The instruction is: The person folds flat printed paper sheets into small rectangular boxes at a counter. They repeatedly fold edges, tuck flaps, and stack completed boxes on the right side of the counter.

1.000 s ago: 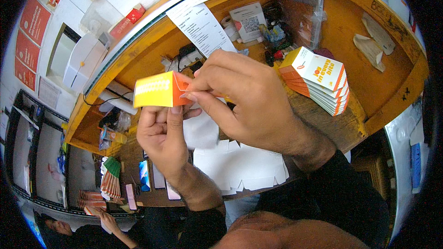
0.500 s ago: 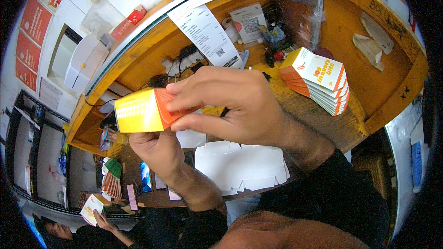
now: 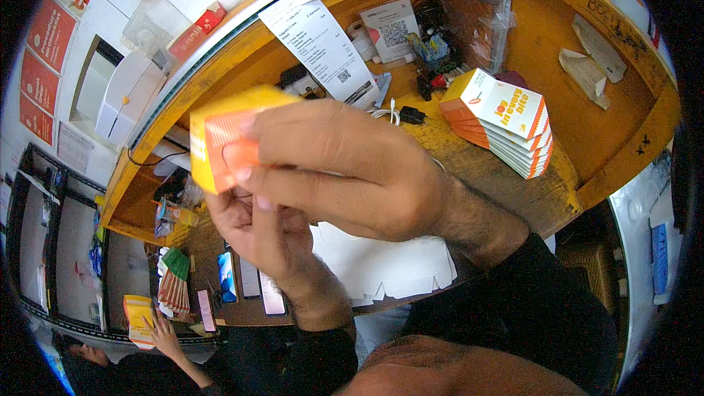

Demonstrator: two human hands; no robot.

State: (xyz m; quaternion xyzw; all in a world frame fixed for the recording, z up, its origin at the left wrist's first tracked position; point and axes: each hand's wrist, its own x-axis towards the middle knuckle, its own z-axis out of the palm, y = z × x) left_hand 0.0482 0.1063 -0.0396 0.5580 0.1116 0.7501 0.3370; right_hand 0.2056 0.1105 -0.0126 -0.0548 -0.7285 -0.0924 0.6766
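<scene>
Up off the table, a small yellow and orange folding carton (image 3: 209, 136) is between my two hands. My left hand (image 3: 253, 231) is closed on its lower edge from beneath. My right hand (image 3: 345, 161) reaches across from the right, its fingers pinching the orange end panel with the curved slot; motion blurs the upper edge. Flat white card blanks (image 3: 389, 264) with notched edges lie under my wrists, partly hidden by them. Right of my hands stands a nested stack of white, orange and yellow cartons (image 3: 502, 121).
A printed paper slip (image 3: 323, 51) hangs from the shelf's glass edge. Behind my right hand are a black charger plug (image 3: 412, 114) and white cable. Several phones (image 3: 228, 277) lie at left beside green and orange cartons (image 3: 174, 282). A co-worker's hand (image 3: 165, 334) touches a yellow carton (image 3: 138, 319).
The carton has turned so its orange end faces me more, and has risen slightly. My right hand has come down over my left fingers. The co-worker's carton now shows yellow instead of white.
</scene>
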